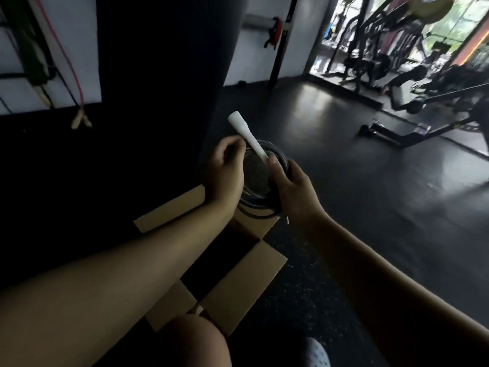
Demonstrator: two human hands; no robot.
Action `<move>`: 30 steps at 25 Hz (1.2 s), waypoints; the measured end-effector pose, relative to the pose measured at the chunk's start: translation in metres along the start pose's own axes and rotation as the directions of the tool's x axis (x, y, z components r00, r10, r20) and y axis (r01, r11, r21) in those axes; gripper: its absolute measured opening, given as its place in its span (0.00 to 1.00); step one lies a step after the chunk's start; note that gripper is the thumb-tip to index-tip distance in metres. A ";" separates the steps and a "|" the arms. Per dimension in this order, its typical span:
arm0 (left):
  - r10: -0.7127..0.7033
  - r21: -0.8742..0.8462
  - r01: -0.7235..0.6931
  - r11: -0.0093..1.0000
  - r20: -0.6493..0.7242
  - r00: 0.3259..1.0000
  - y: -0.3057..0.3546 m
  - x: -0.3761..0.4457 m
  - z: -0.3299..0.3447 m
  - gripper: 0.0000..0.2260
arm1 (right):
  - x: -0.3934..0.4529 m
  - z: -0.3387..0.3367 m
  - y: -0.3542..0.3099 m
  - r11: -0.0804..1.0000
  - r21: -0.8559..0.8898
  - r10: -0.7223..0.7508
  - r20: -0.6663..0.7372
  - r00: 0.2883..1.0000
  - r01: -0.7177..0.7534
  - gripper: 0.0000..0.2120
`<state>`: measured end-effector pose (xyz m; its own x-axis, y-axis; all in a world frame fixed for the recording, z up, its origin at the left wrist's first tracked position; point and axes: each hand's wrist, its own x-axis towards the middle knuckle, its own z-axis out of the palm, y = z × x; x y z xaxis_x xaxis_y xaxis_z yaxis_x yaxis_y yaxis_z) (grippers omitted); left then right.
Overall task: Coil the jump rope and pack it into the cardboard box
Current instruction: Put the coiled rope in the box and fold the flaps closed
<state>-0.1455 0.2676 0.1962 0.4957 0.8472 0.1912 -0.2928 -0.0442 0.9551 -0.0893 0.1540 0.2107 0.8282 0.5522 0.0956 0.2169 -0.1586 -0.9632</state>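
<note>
I see the right hand (289,190) gripping the coiled jump rope (260,201); left hand (227,168) pinches its end. Next: lower into the open cardboard box (238,282).

Two hands (227,168), one coiled jump rope (260,197), one cardboard box (238,282).

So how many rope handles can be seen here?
1 for sure: a white handle sticking up from the coil, pinched between both hands. A small pale tip below the right hand may be the second, mostly hidden.
</note>
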 end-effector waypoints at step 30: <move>-0.760 0.129 0.853 0.506 -0.402 0.511 -0.456 0.013 -0.109 0.14 | 0.159 0.201 0.485 0.651 -0.713 0.547 0.679 0.490 0.261 0.26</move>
<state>-0.0948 0.3571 -0.2614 0.1474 0.6796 -0.7186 0.3804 0.6317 0.6755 0.0436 0.3296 -0.2916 0.1741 0.7394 -0.6504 0.7256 -0.5428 -0.4229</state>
